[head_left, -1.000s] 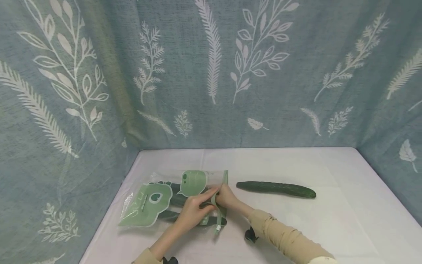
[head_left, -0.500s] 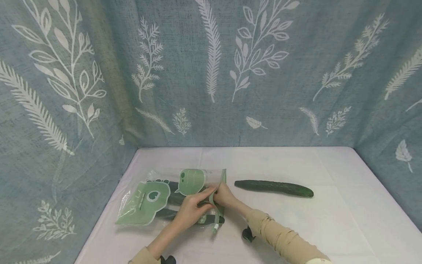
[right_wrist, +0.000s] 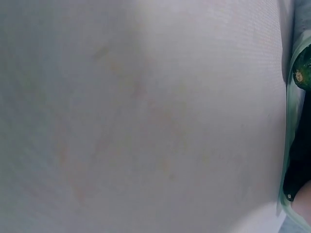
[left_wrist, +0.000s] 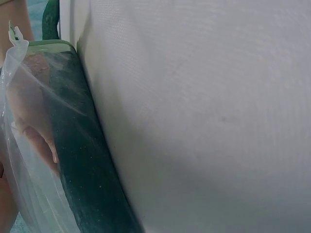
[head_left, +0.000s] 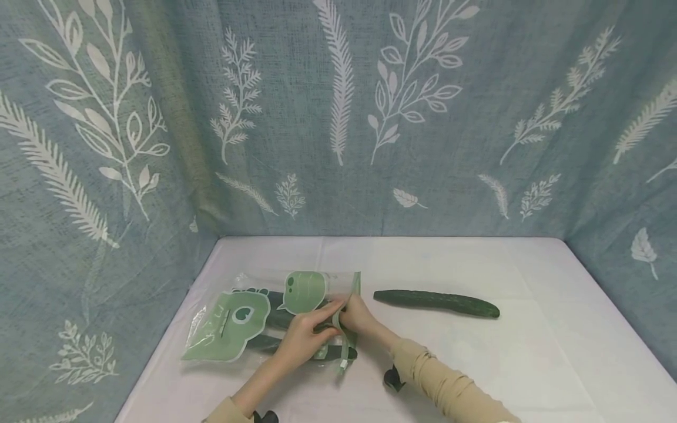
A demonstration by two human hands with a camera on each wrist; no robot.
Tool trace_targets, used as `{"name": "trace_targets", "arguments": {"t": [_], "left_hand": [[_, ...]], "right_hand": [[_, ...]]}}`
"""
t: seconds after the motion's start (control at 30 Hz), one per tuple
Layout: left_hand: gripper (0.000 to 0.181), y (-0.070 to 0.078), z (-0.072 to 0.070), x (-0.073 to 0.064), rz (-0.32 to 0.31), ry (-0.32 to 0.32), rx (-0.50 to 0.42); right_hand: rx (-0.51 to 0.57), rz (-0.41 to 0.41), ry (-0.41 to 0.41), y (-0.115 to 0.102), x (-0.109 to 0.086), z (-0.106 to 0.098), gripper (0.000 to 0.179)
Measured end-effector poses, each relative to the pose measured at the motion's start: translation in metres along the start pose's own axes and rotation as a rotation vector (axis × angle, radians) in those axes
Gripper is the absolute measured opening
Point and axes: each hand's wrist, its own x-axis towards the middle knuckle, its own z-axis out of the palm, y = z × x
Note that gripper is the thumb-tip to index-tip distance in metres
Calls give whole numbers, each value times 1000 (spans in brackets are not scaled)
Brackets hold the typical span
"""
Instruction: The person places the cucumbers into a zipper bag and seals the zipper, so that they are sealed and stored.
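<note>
Left grip (head_left: 304,339) is spread at a transparent, green-printed bag (head_left: 227,332), lower left of the frame. Right grip (head_left: 359,316), I cannot tell. Inside lie dark-green cucumbers (head_left: 278,319).

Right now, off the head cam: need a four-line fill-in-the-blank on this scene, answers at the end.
1. Exactly ____ cucumber lies outside the clear bag.
2. In the head view, it lies to the bag's ____ side.
3. The bag's large printed patches are ____ with white outlines.
4. The hand farther from that cucumber is the person's ____ one.

Missing words: one; right; green; left.
</note>
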Motion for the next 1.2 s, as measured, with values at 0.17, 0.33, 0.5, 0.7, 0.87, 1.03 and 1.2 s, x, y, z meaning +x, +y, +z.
{"name": "trace_targets", "arguments": {"t": [0.17,0.33,0.5,0.7,0.87,1.03,1.2], "left_hand": [[57,0,0,0,-9,-1,7],[57,0,0,-1,-22,-1,11],[57,1,1,0,-31,-10,2],[57,1,-1,0,-21,-9,-5],[56,0,0,0,-27,-20,-6],[55,1,0,0,-35,-23,2],[57,1,0,0,-34,-7,6]], "right_hand": [[25,9,-9,-3,-2,-2,43],[-7,37,-4,-4,-4,0,40],[-85,33,-3,-4,-7,-2,38],[-146,-25,-23,0,-11,-10,33],[-177,-75,-50,7,-19,-21,30],[-186,-124,-75,9,-29,-36,33],[-194,-146,-89,13,-38,-49,40]]}}
